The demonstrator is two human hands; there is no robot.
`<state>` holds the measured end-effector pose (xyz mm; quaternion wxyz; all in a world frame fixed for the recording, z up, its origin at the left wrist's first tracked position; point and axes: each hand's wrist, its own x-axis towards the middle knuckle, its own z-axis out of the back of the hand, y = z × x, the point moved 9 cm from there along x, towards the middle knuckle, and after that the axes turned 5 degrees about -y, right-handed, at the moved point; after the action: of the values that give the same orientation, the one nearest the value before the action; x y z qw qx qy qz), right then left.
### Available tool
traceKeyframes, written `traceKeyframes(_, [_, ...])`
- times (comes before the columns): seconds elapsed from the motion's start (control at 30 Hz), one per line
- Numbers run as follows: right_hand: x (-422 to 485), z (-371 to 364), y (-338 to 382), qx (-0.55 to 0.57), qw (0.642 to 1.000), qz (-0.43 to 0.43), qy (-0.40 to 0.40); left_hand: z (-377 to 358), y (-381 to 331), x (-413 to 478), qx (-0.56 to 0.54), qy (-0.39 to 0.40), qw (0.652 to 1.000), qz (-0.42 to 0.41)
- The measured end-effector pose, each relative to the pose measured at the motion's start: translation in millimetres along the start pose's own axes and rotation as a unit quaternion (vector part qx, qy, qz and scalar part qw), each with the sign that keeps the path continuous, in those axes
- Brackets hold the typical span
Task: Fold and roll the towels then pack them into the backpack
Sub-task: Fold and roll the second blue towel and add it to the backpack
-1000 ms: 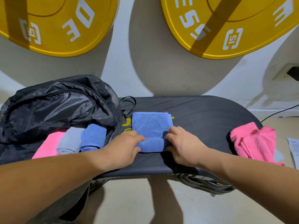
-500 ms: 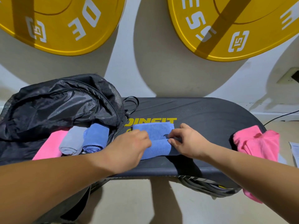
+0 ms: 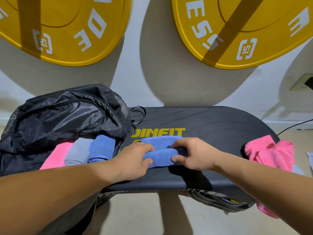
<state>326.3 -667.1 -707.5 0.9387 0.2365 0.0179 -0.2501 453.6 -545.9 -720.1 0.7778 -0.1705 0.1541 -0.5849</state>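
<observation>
A blue towel [image 3: 160,154] lies partly rolled on the black bench [image 3: 220,133], with a short flat strip left beyond the roll. My left hand [image 3: 133,160] grips the roll's left end, thumb under and fingers over. My right hand [image 3: 194,155] grips the right end the same way. The black backpack [image 3: 59,119] lies open at the left end of the bench. Inside its mouth sit three rolled towels side by side: pink [image 3: 55,156], grey [image 3: 76,151] and blue [image 3: 101,148]. A loose pink towel [image 3: 271,153] lies crumpled at the bench's right end.
Two yellow weight plates [image 3: 67,31] lean on the white wall behind the bench. A black cable [image 3: 294,126] runs along the floor at the right, below a wall socket [image 3: 303,82]. Coiled black bands [image 3: 216,199] hang under the bench's near edge.
Both hands have rolled the blue towel away from me, so the flat part has shrunk to a narrow strip. The yellow lettering on the bench has come into view.
</observation>
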Motion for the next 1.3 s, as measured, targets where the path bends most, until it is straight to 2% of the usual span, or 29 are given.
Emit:
traceKeyframes(0.07, [2.5,4.8,-9.7,0.071,0.996,-0.047,-0.01,-4.5,12.0,1.5,-0.136,0.031,0.987,0.073])
traceKeyframes(0.13, [3.8,5.0,-17.1,0.12,0.989,-0.085,-0.03,-7.4,19.2,1.5,-0.215,0.027,0.968,0.125])
traceKeyframes(0.2, [4.4,5.0,-26.7,0.155,0.978,-0.127,-0.067,-3.3,26.3,2.5,-0.211,-0.018,0.963,0.165])
traceKeyframes(0.27, [6.5,10.4,-30.4,0.149,0.973,-0.131,-0.118,10.1,27.2,6.4,-0.16,-0.083,0.971,0.156])
traceKeyframes(0.33, [9.3,21.1,-17.8,0.077,0.981,-0.056,-0.171,22.8,16.7,12.4,-0.079,-0.118,0.986,0.086])
traceKeyframes(0.4, [9.3,27.5,7.6,-0.052,0.977,0.08,-0.192,24.8,6.7,18.1,-0.004,-0.105,0.994,0.022])
traceKeyframes(0.47, [8.5,18.7,20.8,-0.149,0.961,0.177,-0.152,19.3,1.5,22.0,0.041,-0.079,0.996,-0.017])
traceKeyframes(0.5, [10.0,13.6,19.6,-0.172,0.959,0.188,-0.123,15.9,-0.4,22.9,0.049,-0.07,0.996,-0.033])
traceKeyframes(0.57, [16.1,9.8,10.3,-0.169,0.967,0.163,-0.095,13.2,-2.3,23.1,0.025,-0.057,0.997,-0.047])
traceKeyframes(0.67, [30.0,12.5,-7.8,-0.061,0.991,0.073,-0.094,15.6,4.0,22.3,-0.061,-0.033,0.997,-0.028])
traceKeyframes(0.77, [39.2,5.7,-18.6,0.027,0.998,0.003,-0.059,13.8,15.2,20.7,-0.054,0.013,0.998,0.015])
traceKeyframes(0.9, [41.4,1.0,-16.9,0.062,0.998,-0.005,-0.027,9.4,18.4,27.0,-0.057,0.04,0.995,0.073])
traceKeyframes(1.1, [39.4,2.9,-18.8,0.109,0.993,-0.037,0.01,-3.1,29.0,26.1,-0.208,0.07,0.955,0.198])
traceKeyframes(1.3, [32.0,5.4,-9.9,0.098,0.994,-0.025,0.039,-11.5,5.1,22.1,-0.186,0.116,0.963,0.158])
